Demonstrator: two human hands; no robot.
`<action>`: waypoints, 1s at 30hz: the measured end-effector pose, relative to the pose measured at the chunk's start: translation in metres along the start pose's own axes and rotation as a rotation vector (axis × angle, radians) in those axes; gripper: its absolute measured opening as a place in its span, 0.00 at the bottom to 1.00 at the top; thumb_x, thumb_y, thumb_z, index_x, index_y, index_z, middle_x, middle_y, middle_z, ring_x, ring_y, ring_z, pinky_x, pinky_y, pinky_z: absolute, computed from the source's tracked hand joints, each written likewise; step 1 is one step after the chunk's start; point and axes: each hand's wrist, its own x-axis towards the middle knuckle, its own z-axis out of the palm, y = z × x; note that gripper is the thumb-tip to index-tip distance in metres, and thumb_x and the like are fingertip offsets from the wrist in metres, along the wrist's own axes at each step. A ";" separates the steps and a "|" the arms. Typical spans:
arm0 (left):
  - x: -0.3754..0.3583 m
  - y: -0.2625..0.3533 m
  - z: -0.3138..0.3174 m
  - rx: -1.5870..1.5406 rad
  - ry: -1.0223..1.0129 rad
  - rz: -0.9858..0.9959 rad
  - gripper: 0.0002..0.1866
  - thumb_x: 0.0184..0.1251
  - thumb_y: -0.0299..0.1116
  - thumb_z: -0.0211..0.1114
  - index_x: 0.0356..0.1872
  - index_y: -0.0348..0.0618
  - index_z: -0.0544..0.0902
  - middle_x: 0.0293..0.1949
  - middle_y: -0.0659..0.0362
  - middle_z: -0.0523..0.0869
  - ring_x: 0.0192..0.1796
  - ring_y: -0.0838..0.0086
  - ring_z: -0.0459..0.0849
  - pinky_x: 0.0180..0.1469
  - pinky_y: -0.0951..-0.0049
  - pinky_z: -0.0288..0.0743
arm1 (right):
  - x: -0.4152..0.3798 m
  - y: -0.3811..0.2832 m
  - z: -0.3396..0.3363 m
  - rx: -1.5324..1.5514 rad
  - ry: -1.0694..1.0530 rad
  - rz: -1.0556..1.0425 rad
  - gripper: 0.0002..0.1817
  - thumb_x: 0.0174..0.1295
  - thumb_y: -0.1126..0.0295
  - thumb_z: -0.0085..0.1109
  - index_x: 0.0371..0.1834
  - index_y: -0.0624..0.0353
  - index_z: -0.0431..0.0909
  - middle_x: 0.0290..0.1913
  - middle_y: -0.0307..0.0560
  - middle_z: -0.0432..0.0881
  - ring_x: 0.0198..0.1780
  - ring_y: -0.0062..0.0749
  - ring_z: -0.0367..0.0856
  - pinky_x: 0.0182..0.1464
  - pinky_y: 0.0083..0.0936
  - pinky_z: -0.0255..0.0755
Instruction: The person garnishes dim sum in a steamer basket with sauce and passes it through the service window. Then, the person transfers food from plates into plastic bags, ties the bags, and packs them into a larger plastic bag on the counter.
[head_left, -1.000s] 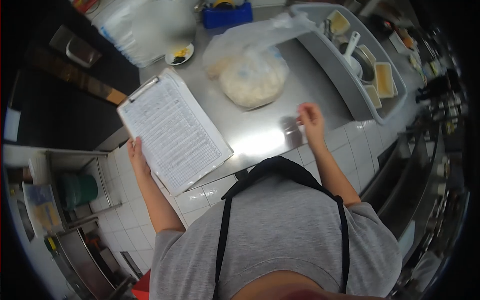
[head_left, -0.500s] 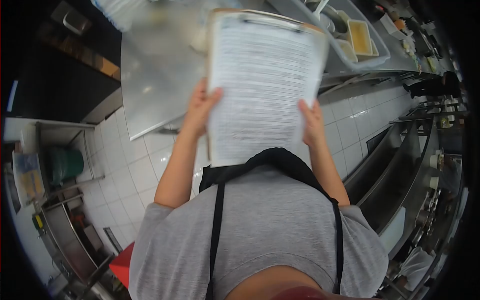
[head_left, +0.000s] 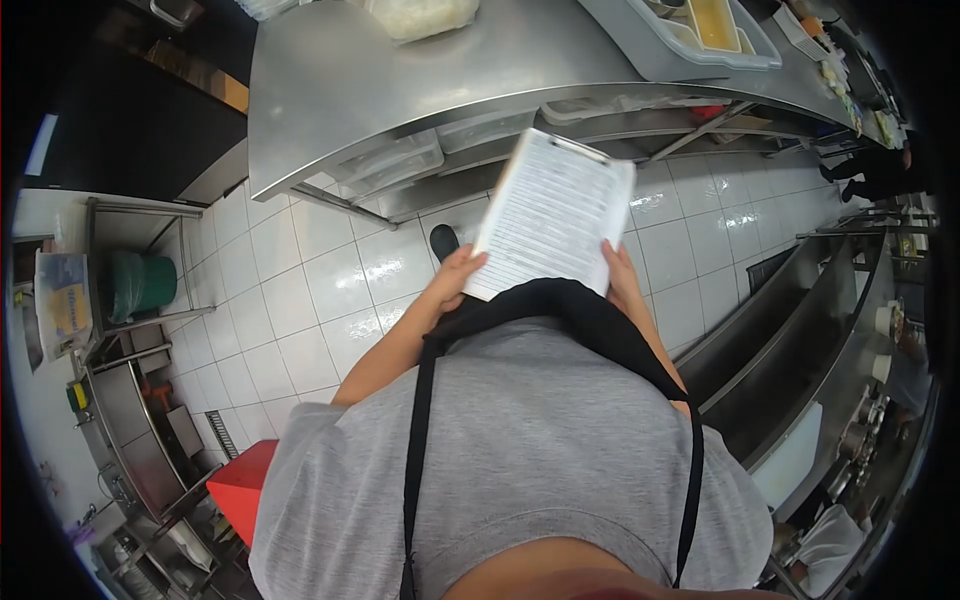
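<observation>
A clipboard (head_left: 555,215) carrying a sheet with printed lines is held in front of my waist, its metal clip at the far end. My left hand (head_left: 460,273) grips its left edge, thumb on the paper. On the opposite side, my right hand (head_left: 622,275) grips the right edge near the lower corner. The near end of the clipboard is hidden behind the top of my black apron (head_left: 560,295). The writing on the sheet is too small to read.
Ahead stands a steel table (head_left: 330,90) with plastic bins (head_left: 390,165) on its lower shelf. A grey tub (head_left: 650,50) with containers sits on top, near a bag (head_left: 425,15). At left is a green bin (head_left: 145,282); a person (head_left: 880,175) stands far right.
The clipboard has come down and away from the table, and looks smaller now. Both hands still hold it, lower and closer to my body. More of the table and floor shows.
</observation>
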 end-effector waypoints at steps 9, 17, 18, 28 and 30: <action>-0.044 0.027 -0.090 -0.148 0.229 0.248 0.17 0.62 0.34 0.56 0.51 0.40 0.68 0.45 0.58 0.77 0.46 0.74 0.76 0.50 0.74 0.70 | 0.022 0.028 0.041 -0.396 -0.564 0.193 0.19 0.59 0.59 0.51 0.50 0.55 0.67 0.46 0.45 0.74 0.46 0.31 0.75 0.46 0.28 0.70; -0.048 0.032 -0.097 0.030 0.217 0.210 0.18 0.62 0.32 0.56 0.52 0.38 0.68 0.46 0.57 0.77 0.47 0.75 0.76 0.50 0.75 0.68 | 0.015 0.037 -0.011 -0.732 -0.431 0.334 0.16 0.56 0.56 0.56 0.42 0.52 0.70 0.40 0.42 0.75 0.37 0.27 0.76 0.37 0.24 0.71; -0.042 0.041 -0.098 0.065 0.194 0.241 0.18 0.61 0.32 0.56 0.51 0.38 0.69 0.46 0.58 0.78 0.46 0.76 0.76 0.50 0.76 0.68 | 0.024 0.046 -0.027 -0.712 -0.390 0.357 0.16 0.55 0.57 0.56 0.41 0.52 0.71 0.39 0.41 0.76 0.35 0.26 0.76 0.34 0.23 0.71; 0.024 0.060 -0.086 -0.080 0.093 0.245 0.17 0.60 0.34 0.59 0.48 0.39 0.72 0.42 0.61 0.79 0.43 0.79 0.76 0.47 0.78 0.68 | 0.050 0.052 -0.078 -0.775 -0.128 0.348 0.14 0.50 0.60 0.58 0.38 0.54 0.72 0.32 0.40 0.75 0.30 0.24 0.75 0.24 0.18 0.66; 0.026 0.059 -0.092 -0.108 0.084 0.268 0.15 0.61 0.33 0.58 0.48 0.39 0.72 0.43 0.60 0.79 0.43 0.78 0.76 0.47 0.78 0.69 | 0.045 0.057 -0.083 -0.833 -0.133 0.356 0.14 0.50 0.61 0.58 0.37 0.55 0.72 0.32 0.41 0.76 0.29 0.25 0.76 0.22 0.18 0.66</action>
